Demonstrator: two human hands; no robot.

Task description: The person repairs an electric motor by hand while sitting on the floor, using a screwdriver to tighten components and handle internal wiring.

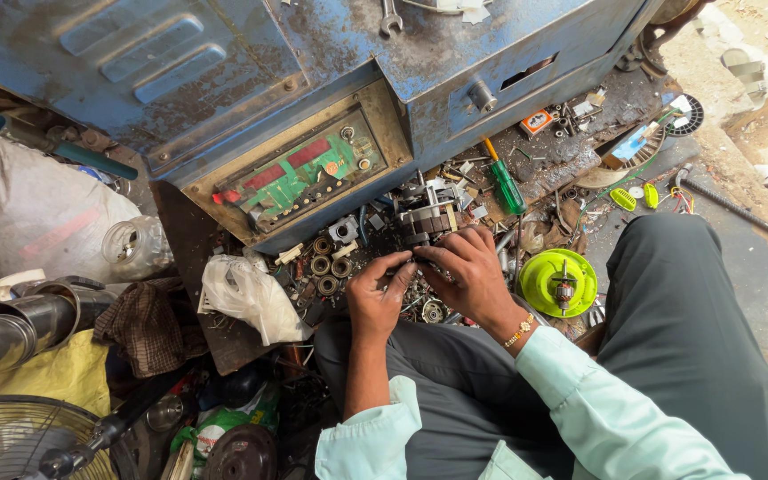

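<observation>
- Metal, dark and greasy, makes up the small motor core (pixel 427 222) that we hold above our lap, just in front of the blue machine housing (pixel 224 62).
- Our left hand (pixel 377 298) pinches its near lower edge, fingers (pixel 399 271) closed narrowly on the part.
- Our right hand (pixel 471 271) wraps the core from the right side, fingers curled over its near end; both hands hold it together.
- We judge the core heavy for its size, rigid, and likely slick with oil; the stacked plates on its outside look like the safest place to grip, while any thin wires or windings would be fragile.
- Below it the cluttered surface (pixel 571 151) carries loose ring bearings (pixel 326 265), and a green-handled screwdriver (pixel 507 185) lies just beyond our right hand.
- A lime-green round cover (pixel 544 276) with a small rotor on it sits near our right wrist.
- A crumpled white plastic bag (pixel 246 293) lies well to the left.
</observation>
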